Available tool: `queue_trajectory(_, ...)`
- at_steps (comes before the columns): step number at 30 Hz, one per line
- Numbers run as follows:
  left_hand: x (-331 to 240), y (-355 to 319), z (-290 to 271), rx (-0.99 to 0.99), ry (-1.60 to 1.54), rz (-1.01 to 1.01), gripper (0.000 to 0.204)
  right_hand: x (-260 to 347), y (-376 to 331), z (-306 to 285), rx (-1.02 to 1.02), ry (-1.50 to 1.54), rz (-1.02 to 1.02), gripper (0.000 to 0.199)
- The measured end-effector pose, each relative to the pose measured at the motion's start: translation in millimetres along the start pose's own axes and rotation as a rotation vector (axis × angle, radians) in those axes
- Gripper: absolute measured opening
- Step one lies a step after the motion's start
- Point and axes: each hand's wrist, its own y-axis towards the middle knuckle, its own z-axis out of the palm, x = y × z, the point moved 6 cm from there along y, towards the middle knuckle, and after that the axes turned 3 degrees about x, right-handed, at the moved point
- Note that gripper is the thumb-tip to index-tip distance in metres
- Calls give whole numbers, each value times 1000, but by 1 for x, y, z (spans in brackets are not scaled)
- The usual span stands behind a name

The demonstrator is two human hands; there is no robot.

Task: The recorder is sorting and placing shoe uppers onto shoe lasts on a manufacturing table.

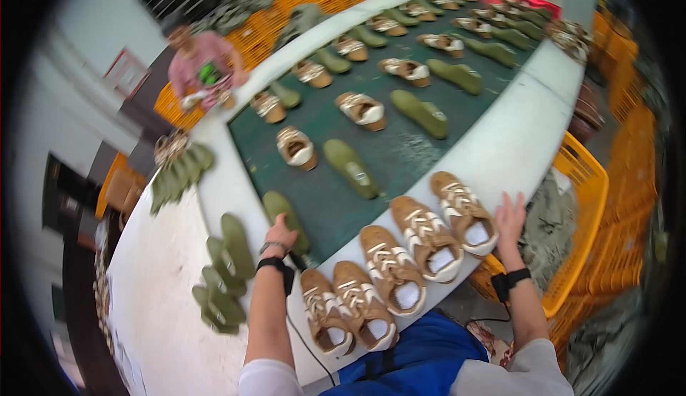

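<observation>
My left hand (pixel 280 233) rests on a green insole (pixel 284 219) lying at the near edge of the dark green conveyor belt (pixel 400 154), fingers closed over its end. My right hand (pixel 510 217) lies flat with fingers apart beside the rightmost brown lace-up shoe (pixel 464 212) on the white table rim (pixel 500 146). Several brown shoes (pixel 389 267) stand in a row along that rim in front of me. More shoes (pixel 296 146) and green insoles (pixel 350 167) lie in pairs along the belt.
A stack of green insoles (pixel 223 274) lies on the white table at my left, another pile (pixel 179 171) farther back. A person in a pink top (pixel 204 67) works across the belt. Orange crates (pixel 579 232) stand at right and behind.
</observation>
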Motion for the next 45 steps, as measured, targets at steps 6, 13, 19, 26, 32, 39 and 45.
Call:
queue_trajectory(6,10,-9,-4,32,-39,-111,67,16,1,3,76,90,24,39)
queue_trajectory(13,5,-15,-6,94,-87,-128,69,15,2,2,76,117,40,39)
queue_trajectory(19,4,-32,0,131,-87,-108,75,10,2,0,60,60,41,40)
queue_trajectory(26,14,-109,-18,163,-162,45,80,25,13,-21,305,94,44,41)
queue_trajectory(32,2,-239,-38,-31,-338,347,55,97,19,-88,421,368,-281,43)
queue_trajectory(39,-59,-326,-27,-151,-613,532,41,114,27,-66,520,61,-243,34)
queue_trajectory(45,-65,-341,-39,-291,-659,603,42,200,5,-166,343,444,-296,22)
